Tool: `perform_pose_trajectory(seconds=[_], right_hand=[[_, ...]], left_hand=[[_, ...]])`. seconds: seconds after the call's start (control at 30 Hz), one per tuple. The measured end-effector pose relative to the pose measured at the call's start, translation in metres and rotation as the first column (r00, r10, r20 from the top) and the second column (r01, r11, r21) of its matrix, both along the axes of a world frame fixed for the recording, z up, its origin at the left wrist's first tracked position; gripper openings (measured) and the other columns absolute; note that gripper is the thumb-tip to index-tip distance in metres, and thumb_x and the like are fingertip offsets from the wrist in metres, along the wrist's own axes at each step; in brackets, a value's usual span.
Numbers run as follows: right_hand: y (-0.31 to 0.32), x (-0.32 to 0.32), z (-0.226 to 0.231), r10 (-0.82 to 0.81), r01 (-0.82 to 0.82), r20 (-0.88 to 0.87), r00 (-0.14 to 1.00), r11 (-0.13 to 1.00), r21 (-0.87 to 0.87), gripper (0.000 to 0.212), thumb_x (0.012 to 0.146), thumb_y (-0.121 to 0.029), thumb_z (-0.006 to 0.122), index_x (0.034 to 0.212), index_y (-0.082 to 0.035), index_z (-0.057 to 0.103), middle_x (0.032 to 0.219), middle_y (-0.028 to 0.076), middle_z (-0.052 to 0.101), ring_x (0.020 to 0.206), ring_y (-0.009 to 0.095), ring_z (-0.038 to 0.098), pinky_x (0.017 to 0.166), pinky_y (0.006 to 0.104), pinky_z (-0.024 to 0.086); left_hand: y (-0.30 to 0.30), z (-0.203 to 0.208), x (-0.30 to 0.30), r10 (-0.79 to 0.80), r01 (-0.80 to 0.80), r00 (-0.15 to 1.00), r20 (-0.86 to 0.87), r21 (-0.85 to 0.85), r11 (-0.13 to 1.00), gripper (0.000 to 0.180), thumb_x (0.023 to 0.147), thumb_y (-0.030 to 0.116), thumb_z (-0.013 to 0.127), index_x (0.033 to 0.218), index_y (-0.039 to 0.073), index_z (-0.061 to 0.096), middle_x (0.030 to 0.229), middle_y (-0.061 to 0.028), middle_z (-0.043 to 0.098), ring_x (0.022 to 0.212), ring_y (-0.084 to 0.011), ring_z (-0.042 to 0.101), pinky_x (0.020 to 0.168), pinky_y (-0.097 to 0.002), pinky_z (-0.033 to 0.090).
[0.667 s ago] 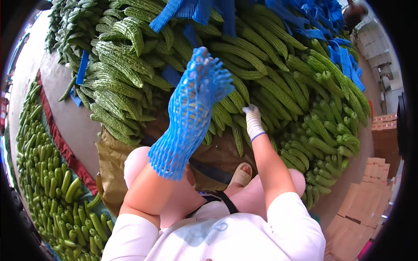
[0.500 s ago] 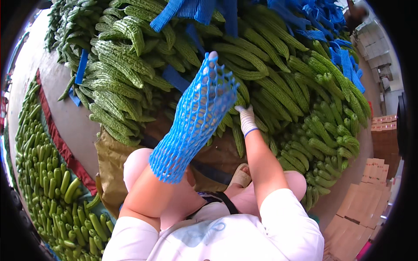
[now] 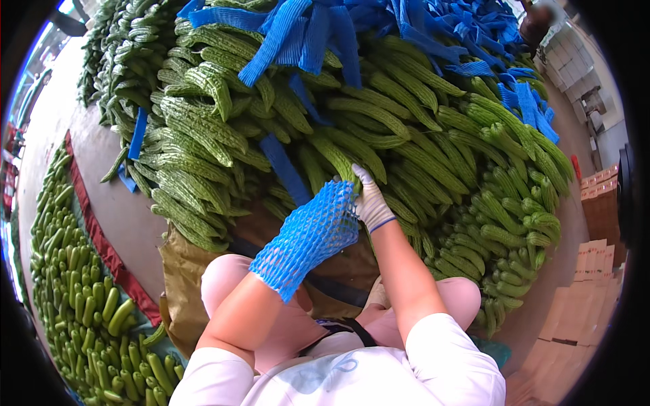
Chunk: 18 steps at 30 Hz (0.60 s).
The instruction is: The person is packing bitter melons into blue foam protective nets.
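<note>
A blue foam net sleeve [image 3: 281, 254] covers my left hand [image 3: 317, 220] and wrist. Through the mesh, that hand appears closed round the near end of a green bitter melon [image 3: 334, 157], though its fingers are mostly hidden. My right hand [image 3: 372, 204], in a pale glove, grips the same end from the right, thumb pointing up along it. The melon's far part lies over the heap of bitter melons [image 3: 399, 95]. Flat blue net sleeves [image 3: 298, 34] are strewn on top of the heap, with a single blue strip [image 3: 284, 169] just beyond my left hand.
Rows of smaller green gourds [image 3: 88, 298] cover the left side, behind a red cloth edge [image 3: 108, 243]. A brown sheet [image 3: 183, 284] lies by my left knee. Cardboard boxes [image 3: 562, 311] stand at the right. More melons [image 3: 501, 223] are stacked near my right arm.
My left hand, with the net on it, has come down and right to the melon's near end. My right hand has taken hold of that melon and drawn it slightly toward me.
</note>
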State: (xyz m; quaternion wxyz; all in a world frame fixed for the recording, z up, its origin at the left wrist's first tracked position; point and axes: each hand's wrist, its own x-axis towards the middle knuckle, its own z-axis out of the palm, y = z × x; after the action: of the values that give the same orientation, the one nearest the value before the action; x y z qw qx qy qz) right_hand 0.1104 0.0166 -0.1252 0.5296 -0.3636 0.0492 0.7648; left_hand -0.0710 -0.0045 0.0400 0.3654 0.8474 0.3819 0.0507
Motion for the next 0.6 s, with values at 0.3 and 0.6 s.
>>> perform_pose_trajectory(seconds=[0.3, 0.6], right_hand=[[-0.064, -0.035, 0.103, -0.120, 0.109, 0.018, 0.993, 0.945, 0.310, 0.042, 0.084, -0.031, 0.068, 0.116, -0.008, 0.056, 0.108, 0.005, 0.062, 0.098, 0.018, 0.060, 0.087, 0.0351, 0.050], [-0.126, -0.043, 0.130, -0.293, 0.164, 0.334, 0.896, 0.917, 0.365, 0.052, 0.088, -0.037, 0.067, 0.126, -0.005, 0.053, 0.107, 0.001, 0.059, 0.100, 0.012, 0.055, 0.092, 0.0272, 0.042]], left_hand=[[-0.019, -0.035, -0.002, -0.014, -0.110, 0.915, 0.404, 0.282, 0.953, 0.092, 0.066, 0.025, 0.081, 0.139, -0.002, 0.033, 0.136, -0.0265, 0.042, 0.132, -0.0399, 0.037, 0.109, -0.0431, 0.035], [-0.031, -0.021, 0.015, 0.089, 0.005, 0.863, 0.498, -0.185, 0.983, 0.082, 0.077, 0.017, 0.078, 0.144, 0.002, 0.032, 0.128, -0.0168, 0.053, 0.114, -0.0259, 0.057, 0.103, -0.0344, 0.041]])
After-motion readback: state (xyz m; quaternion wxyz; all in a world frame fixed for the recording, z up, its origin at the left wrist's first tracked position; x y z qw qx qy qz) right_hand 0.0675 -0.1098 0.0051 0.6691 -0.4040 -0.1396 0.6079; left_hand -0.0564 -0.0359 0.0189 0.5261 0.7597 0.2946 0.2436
